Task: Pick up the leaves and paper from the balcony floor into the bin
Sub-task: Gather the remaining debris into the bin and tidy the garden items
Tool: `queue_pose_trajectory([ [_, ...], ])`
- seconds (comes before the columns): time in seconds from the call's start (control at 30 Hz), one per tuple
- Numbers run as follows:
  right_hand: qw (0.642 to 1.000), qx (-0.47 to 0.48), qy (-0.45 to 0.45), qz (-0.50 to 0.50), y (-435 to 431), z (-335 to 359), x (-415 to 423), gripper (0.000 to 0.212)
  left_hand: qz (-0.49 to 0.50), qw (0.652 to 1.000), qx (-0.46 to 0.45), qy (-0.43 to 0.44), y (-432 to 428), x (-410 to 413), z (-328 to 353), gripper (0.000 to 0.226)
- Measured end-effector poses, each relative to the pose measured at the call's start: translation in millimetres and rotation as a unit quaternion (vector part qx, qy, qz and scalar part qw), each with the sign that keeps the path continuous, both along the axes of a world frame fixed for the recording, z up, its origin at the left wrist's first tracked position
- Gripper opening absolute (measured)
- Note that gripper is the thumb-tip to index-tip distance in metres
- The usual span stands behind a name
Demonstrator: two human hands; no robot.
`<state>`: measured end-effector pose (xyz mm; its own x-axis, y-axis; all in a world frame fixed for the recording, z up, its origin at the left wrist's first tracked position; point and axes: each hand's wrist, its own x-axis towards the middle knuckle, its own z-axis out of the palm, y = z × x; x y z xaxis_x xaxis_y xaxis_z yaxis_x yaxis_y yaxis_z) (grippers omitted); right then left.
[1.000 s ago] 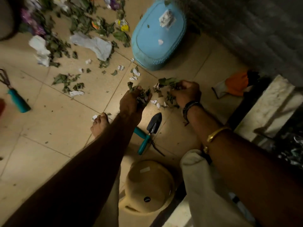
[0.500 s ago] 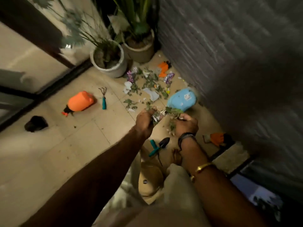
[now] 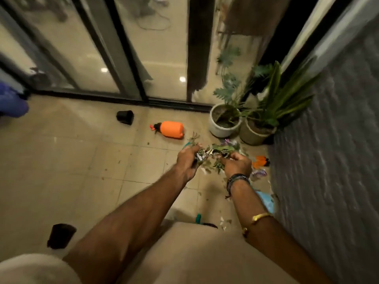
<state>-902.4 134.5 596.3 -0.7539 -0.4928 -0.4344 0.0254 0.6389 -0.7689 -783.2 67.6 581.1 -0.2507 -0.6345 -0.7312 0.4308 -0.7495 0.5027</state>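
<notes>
We grip a bundle of leaves and paper scraps (image 3: 214, 151) between both hands — left hand (image 3: 187, 161) and right hand (image 3: 239, 165) curled round it — above the tiled floor (image 3: 82, 160), near the orange spray bottle (image 3: 171, 129).

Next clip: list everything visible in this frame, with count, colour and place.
leaves and paper bundle: one, green and white, held between both hands
loose scraps: several, pale and green, on the tiles near the grey wall
light blue container: one, partly hidden behind the right forearm
spray bottle: one, orange, lying on the floor
planters: two, white and beige, in the corner, holding green plants
small pots: two, black, one by the door track, one lower left
teal-handled tool: one, mostly hidden by the knee
orange-black item: one, by the wall, too blurred to identify
left hand: grips the bundle
right hand: grips the bundle; dark band and gold bangle on that arm
</notes>
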Motion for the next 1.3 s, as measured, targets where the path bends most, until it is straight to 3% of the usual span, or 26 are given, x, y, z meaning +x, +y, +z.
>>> queue_pose_trajectory([
  [0.1, 0.998, -0.001, 0.001, 0.055, -59.1, 4.0, 48.2, 0.018, 0.051, 0.999, -0.011, 0.007, -48.1, 56.3, 0.7, 0.021],
  [0.27, 0.994, 0.014, -0.044, 0.099, -158.6, 2.4, 145.1, 0.026, 0.152, 0.988, -0.008, 0.014, -129.5, 164.3, 5.5, 0.028],
  [0.43, 0.982, -0.012, -0.062, 0.18, -256.3, 15.6, 249.7, 0.029, 0.263, 0.964, -0.015, 0.024, -200.0, 272.1, 17.6, 0.023],
  [0.53, 0.966, -0.02, -0.073, 0.246, -312.6, 24.6, 310.7, 0.03, 0.336, 0.941, -0.021, 0.027, -233.0, 330.3, 20.8, 0.03],
  [0.87, 0.91, -0.04, -0.116, 0.396, -495.1, 15.7, 500.9, 0.032, 0.523, 0.851, -0.03, 0.016, -359.3, 506.6, 15.0, 0.019],
  [1.1, 0.861, -0.027, -0.118, 0.494, -620.3, 32.2, 630.5, 0.034, 0.592, 0.806, -0.028, -0.01, -468.0, 619.6, 34.4, 0.032],
  [1.2, 0.829, -0.021, -0.11, 0.547, -665.2, 32.9, 686.8, 0.025, 0.624, 0.781, -0.013, -0.013, -506.1, 669.9, 36.3, 0.047],
  [1.3, 0.804, -0.024, -0.121, 0.581, -708.8, 16.8, 744.7, 0.027, 0.655, 0.756, -0.006, -0.014, -539.7, 725.3, 36.2, 0.045],
])
